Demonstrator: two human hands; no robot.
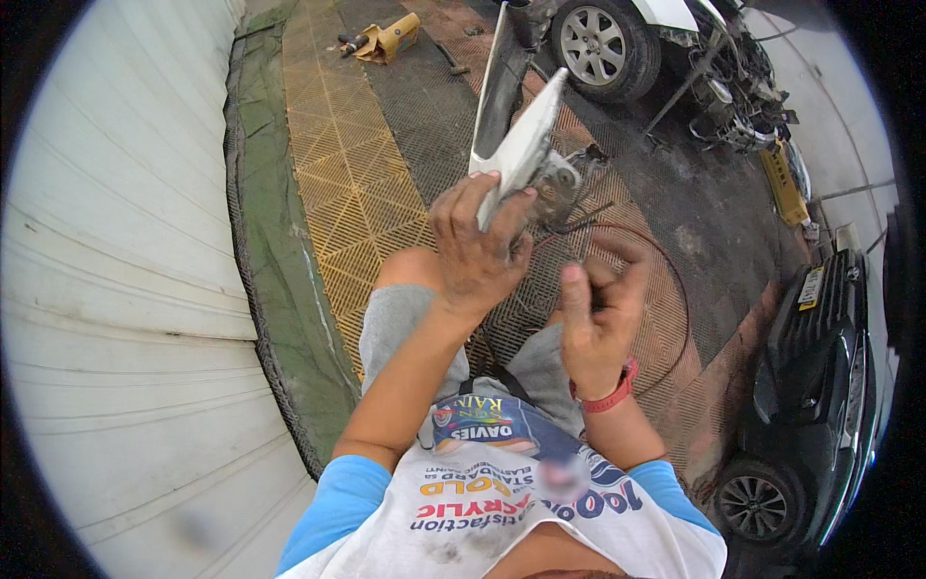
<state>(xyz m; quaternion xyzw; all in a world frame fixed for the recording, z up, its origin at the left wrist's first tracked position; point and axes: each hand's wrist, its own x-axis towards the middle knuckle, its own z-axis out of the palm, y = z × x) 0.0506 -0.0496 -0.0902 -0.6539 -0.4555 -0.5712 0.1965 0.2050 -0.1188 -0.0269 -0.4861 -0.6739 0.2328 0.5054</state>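
Note:
My left hand (482, 232) is closed around the lower end of a white car body panel (526, 145), its fingers bent over the edge. The panel stands tilted, with a long dark-faced arm (497, 92) rising from the same end. Just right of my left fingers is a grimy grey metal part (558, 188); whether it is fixed to the panel I cannot tell. My right hand (603, 318) hovers to the right of the panel, apart from it. Its thumb is up and its fingers are loosely curled, slightly blurred, with nothing visible between them.
A thin hose (687, 318) loops over the grid mat floor (338, 145). Far ahead lie a brown paper bag (391, 41) and a hammer (451, 60). A partly stripped white car (666, 14) stands ahead right, a black car (810, 376) at right, a pale ribbed wall (116, 241) at left.

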